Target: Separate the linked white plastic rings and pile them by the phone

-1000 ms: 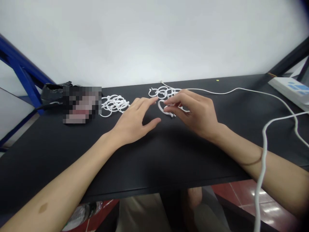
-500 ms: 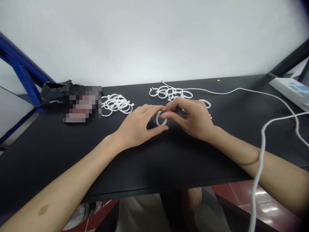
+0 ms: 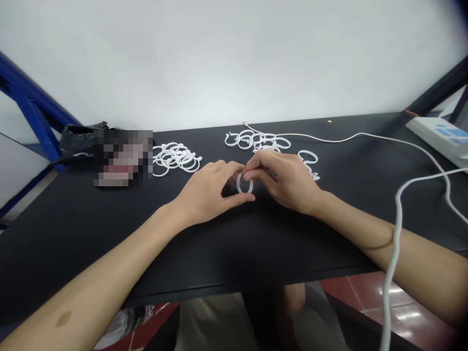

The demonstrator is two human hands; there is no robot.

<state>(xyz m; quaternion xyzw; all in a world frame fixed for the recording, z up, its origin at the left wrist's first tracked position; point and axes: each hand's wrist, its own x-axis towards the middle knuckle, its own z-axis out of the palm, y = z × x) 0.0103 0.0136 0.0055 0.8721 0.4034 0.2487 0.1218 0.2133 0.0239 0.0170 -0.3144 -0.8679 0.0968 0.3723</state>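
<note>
A tangled heap of thin white plastic rings [image 3: 176, 157] lies left of your half-open left grip [image 3: 204, 192], whose hold on the upright white plastic ring [image 3: 238, 185] between your grips is unclear; your right grip [image 3: 288, 182] pinches that ring's top.

White ring [image 3: 239, 185]: slim, round, top partly hidden.
Ring pose: held upright, opening visible.
Ring place: held between left hand [image 3: 204, 190] and right hand [image 3: 290, 181].

Hands [image 3: 204, 194] [image 3: 287, 181] close together, right fingertips [image 3: 248, 174] pinched, forearms [image 3: 120, 256] converging
</note>
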